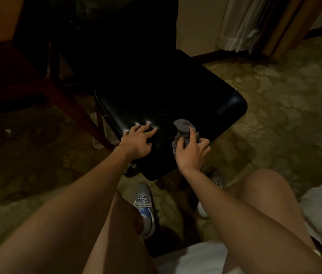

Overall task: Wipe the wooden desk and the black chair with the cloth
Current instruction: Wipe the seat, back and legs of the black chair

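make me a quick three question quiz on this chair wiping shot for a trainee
1. True or false: the left hand rests with spread fingers on the chair seat.
2. Which hand holds the cloth? A) left B) right C) neither
3. Fill in: the floor around the chair is covered in patterned ____.

Key: 1 true; 2 B, the right hand grips it on the seat; 3 carpet.
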`<state>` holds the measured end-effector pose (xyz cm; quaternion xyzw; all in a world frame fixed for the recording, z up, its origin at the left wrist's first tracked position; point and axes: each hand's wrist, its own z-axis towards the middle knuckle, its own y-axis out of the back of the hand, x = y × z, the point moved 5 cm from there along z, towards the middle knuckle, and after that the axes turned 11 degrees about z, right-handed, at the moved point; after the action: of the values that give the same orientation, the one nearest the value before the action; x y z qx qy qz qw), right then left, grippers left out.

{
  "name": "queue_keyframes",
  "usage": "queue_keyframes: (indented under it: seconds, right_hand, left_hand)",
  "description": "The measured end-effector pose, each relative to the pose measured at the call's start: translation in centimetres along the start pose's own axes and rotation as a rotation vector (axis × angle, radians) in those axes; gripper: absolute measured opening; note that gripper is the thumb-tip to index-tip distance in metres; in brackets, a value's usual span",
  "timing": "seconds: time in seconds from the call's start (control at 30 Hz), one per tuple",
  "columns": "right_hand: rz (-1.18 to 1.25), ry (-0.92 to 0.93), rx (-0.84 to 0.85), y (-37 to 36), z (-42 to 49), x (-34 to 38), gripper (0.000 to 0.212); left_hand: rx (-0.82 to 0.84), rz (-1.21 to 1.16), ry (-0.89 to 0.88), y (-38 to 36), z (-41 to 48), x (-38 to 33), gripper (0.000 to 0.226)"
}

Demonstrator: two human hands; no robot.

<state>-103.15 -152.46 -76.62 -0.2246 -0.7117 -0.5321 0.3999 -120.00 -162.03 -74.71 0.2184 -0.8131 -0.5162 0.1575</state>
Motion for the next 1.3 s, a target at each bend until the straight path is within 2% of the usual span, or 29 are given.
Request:
queue_keyframes:
  seconds: [0.2, 0.47, 0.7, 0.83, 1.0, 1.3]
  right_hand:
    - [0.008, -0.048, 0.006, 0.5, -0.4, -1.0, 0.054]
    - [-0.014, -0.094, -0.023, 2.1, -0.5, -1.9, 0.053]
    - [0.013, -0.116, -0.034, 2.4, -0.9, -2.2, 0.055]
    - [-0.015, -0.062, -0.046, 1.9, -2.0, -2.1, 0.057]
    - [-0.103, -0.001, -0.057, 1.1, -2.6, -2.0, 0.060]
    - [-0.162, 0.040, -0.123, 2.7, 1.4, -2.7, 0.053]
  left_hand:
    - [-0.056, 0.048, -0.006, 0.0, 0.2, -2.5, 0.065]
    - [-0.086, -0.001, -0.068, 0.5, 1.1, -5.8, 0.063]
    - [-0.115, -0.015, -0.097, 0.5, 1.6, -6.1, 0.064]
    - [-0.149, -0.032, -0.175, -0.3, 0.8, -4.7, 0.071]
    - [-0.138, 0.080, -0.268, -2.2, 0.4, -3.0, 0.096]
    - [-0.188, 0.016, -0.217, -2.1, 2.0, -6.5, 0.093]
